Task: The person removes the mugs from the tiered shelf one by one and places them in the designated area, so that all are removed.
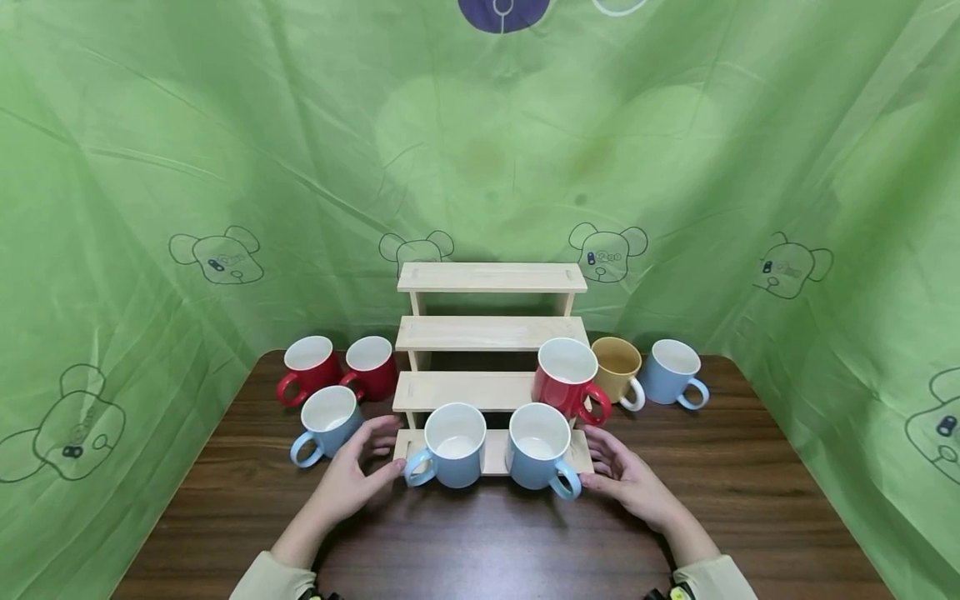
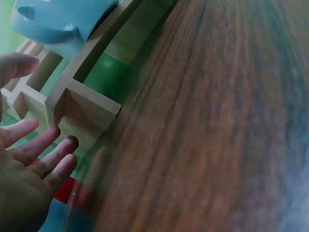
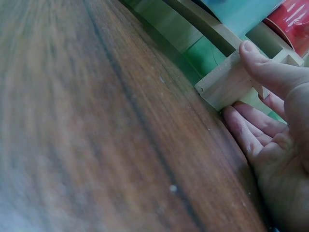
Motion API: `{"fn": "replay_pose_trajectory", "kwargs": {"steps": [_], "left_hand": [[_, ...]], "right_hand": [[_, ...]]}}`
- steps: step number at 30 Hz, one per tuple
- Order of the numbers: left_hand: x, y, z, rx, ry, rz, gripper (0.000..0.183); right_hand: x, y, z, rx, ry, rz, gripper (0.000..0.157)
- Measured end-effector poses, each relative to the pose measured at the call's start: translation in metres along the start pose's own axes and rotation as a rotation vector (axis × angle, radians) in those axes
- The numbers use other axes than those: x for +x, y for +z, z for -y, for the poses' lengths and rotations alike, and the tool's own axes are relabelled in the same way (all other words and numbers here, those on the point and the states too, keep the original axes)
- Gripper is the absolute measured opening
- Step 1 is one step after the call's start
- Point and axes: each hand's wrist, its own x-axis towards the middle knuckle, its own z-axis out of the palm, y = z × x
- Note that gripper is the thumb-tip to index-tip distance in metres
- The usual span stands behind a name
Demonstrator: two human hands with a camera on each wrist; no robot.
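A wooden four-step rack stands at the middle of the table. On its lowest step sit two light-blue mugs, the left mug with its handle to the left and the right mug with its handle to the right. A red mug is on the second step's right end. My left hand is at the rack's left end, fingers spread and holding nothing. At the right end is my right hand; in the right wrist view its thumb appears to touch the lowest step's end.
Left of the rack stand two red mugs and a blue mug, close to my left hand. To the right are a tan mug and another blue mug. Green cloth hangs behind the dark wooden table.
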Motion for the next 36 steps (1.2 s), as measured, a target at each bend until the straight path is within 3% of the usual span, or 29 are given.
{"fn": "replay_pose_trajectory", "kwargs": {"steps": [12,20,32,36], "left_hand": [[-0.002,0.000,0.016,-0.159,-0.043,0.133,0.071],[-0.003,0.001,0.024,-0.190,-0.082,0.127,0.077],[-0.002,0.001,0.025,-0.204,-0.088,0.121,0.076],[-0.004,0.002,0.024,-0.211,-0.102,0.124,0.076]], "right_hand": [[0.001,-0.001,0.001,0.004,-0.004,0.005,0.078],[0.003,-0.002,0.000,-0.006,0.002,0.012,0.077],[0.002,-0.004,0.008,-0.011,0.052,0.015,0.080],[0.000,-0.006,0.013,-0.030,0.031,0.039,0.080]]}}
